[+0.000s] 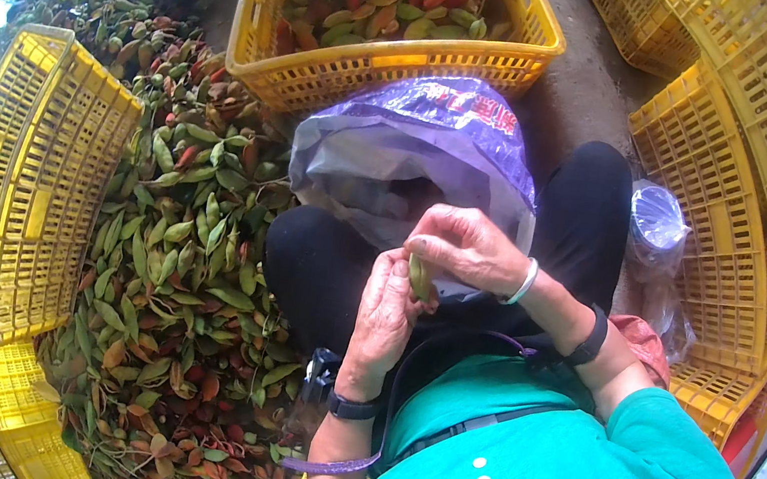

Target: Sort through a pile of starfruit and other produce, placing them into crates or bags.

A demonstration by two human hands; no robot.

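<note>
A small green pod is pinched between my two hands, in front of the bag's mouth. My left hand is closed round its lower left side with thumb and fingers. From above right, my right hand bends its fingers down onto the pod's upper end. My fingers partly cover the pod, so I cannot tell whether it is split. Between my knees stands a purple and white plastic bag, its mouth gaping toward me. The bag's inside is shadowed, and its contents cannot be made out.
A heap of green, orange and red pods spreads along my left. Beyond the bag stands a yellow crate with more pods. Another yellow crate stands on its side at far left. Yellow crates and a clear-wrapped container are on my right.
</note>
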